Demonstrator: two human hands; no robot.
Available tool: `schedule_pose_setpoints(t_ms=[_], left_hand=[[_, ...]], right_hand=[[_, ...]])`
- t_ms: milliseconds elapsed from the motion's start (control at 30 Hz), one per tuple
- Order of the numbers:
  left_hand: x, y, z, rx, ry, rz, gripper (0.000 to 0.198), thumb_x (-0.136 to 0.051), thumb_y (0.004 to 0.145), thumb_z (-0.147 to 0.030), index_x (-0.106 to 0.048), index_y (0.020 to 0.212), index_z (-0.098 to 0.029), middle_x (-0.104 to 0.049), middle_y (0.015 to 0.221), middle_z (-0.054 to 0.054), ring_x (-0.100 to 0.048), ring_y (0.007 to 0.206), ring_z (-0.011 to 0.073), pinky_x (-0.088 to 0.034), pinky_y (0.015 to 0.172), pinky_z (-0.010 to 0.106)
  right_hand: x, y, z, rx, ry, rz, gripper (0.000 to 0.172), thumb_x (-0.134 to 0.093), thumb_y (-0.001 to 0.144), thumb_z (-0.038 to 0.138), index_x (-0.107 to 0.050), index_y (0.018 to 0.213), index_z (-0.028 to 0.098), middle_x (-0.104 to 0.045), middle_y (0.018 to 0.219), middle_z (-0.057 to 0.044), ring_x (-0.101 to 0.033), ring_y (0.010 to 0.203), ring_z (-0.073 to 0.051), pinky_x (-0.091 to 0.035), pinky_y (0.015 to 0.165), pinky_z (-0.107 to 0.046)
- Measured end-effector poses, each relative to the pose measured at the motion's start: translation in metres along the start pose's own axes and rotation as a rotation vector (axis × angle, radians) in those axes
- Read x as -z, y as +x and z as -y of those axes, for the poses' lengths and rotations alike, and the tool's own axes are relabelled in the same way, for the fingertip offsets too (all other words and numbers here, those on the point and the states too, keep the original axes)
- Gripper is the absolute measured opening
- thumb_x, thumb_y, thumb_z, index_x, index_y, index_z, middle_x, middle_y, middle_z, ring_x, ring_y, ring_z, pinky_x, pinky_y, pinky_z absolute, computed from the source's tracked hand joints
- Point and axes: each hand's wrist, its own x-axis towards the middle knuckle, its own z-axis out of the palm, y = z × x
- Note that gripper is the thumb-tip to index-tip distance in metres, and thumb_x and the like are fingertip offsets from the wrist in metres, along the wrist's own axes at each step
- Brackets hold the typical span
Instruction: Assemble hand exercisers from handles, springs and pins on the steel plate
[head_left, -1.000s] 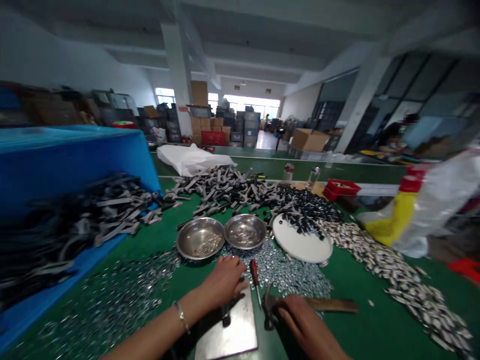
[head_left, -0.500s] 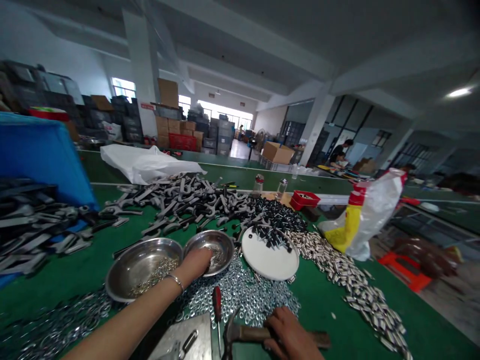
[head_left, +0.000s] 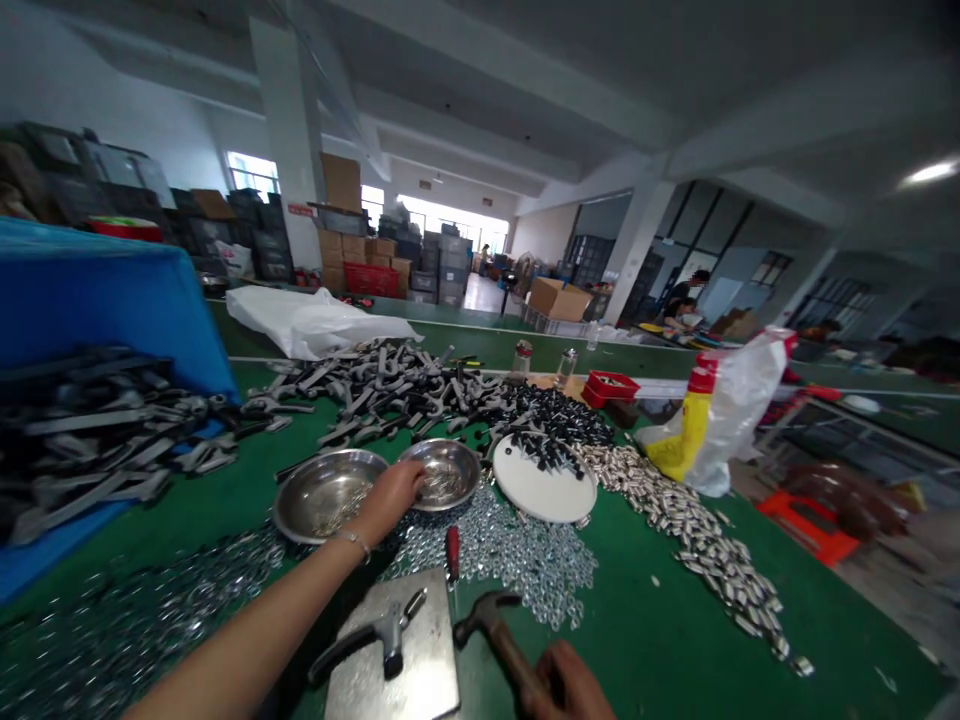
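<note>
Metal bowl (head_left: 469, 462) at its fingers, the left hand (head_left: 391, 492) reaches palm-down.

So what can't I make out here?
In the head view:
What the left hand holds, if anything: hidden by the hand.
End of the hammer handle: covered by the right hand or cut off below.
Blue bin: cut off at left.
What distant people handle: too small.

the table (head_left: 645, 640) is green. a blue bin (head_left: 150, 290) sits at the left edge. grey parts (head_left: 405, 385) make a big heap in the middle, with black bits (head_left: 566, 410) to the right. below sit two metal bowls (head_left: 300, 492) and a white plate (head_left: 540, 498). little shiny rings (head_left: 517, 560) lie lower middle and lower left. a flat metal sheet (head_left: 431, 670) is at the bottom middle. silver pieces (head_left: 679, 515) run down the right side.
</note>
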Motion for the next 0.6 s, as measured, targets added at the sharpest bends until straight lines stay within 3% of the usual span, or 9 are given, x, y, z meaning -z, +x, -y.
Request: schedule_pose_setpoints(t_ms=[100,167,233,300,433,600], left_hand=[[0.006,-0.031,-0.009,-0.007,-0.057,-0.027,0.022,-0.049,0.094,-0.015,-0.068,0.106,-0.015,-0.066,0.115,0.011,-0.058,0.113,0.0213,-0.042,0.100,0.032],[0.008,-0.062,-0.009,0.034,-0.101,-0.030,0.022,-0.051,0.096,-0.022,-0.066,0.111,-0.016,-0.068,0.110,0.008,-0.062,0.104,0.0189,-0.046,0.093,0.030],[0.009,-0.097,-0.005,0.096,-0.248,-0.037,0.021,-0.054,0.096,-0.030,-0.065,0.106,-0.015,-0.070,0.096,0.006,-0.065,0.088,0.0177,-0.050,0.080,0.028],[0.008,-0.129,0.000,0.159,-0.371,-0.052,0.022,-0.057,0.094,-0.034,-0.066,0.094,-0.014,-0.068,0.086,0.004,-0.063,0.079,0.0171,-0.048,0.072,0.027],[-0.002,-0.159,0.007,0.228,-0.248,-0.038,0.022,-0.058,0.092,-0.033,-0.065,0.080,-0.015,-0.065,0.084,0.005,-0.060,0.081,0.0178,-0.044,0.073,0.029],[-0.018,-0.153,0.005,0.243,-0.062,0.062,0.020,-0.057,0.093,-0.029,-0.063,0.081,-0.015,-0.065,0.085,0.006,-0.059,0.080,0.0187,-0.042,0.073,0.030]], right_hand=[[0.000,-0.002,0.032,-0.097,0.188,0.055,0.043,-0.061,0.074,0.063,-0.054,0.071,0.020,-0.057,0.069,-0.001,-0.054,0.069,-0.019,-0.043,0.062,-0.030],[0.006,0.000,0.049,-0.245,0.430,0.280,0.045,-0.062,0.077,0.065,-0.056,0.083,0.021,-0.057,0.068,0.002,-0.054,0.061,-0.016,-0.043,0.054,-0.026],[0.011,0.003,0.056,-0.428,0.665,0.496,0.045,-0.058,0.083,0.067,-0.055,0.094,0.023,-0.053,0.063,0.005,-0.045,0.046,-0.011,-0.037,0.042,-0.022],[0.012,0.004,0.057,-0.543,0.823,0.623,0.044,-0.058,0.085,0.065,-0.054,0.097,0.024,-0.046,0.059,0.008,-0.036,0.039,-0.007,-0.031,0.036,-0.019],[0.007,0.007,0.057,-0.520,0.787,0.611,0.044,-0.058,0.085,0.067,-0.054,0.090,0.023,-0.039,0.054,0.011,-0.030,0.034,-0.006,-0.026,0.031,-0.017],[0.011,0.010,0.060,-0.282,0.559,0.511,0.043,-0.052,0.089,0.067,-0.052,0.093,0.024,-0.045,0.053,0.009,-0.037,0.036,-0.008,-0.031,0.034,-0.019]])
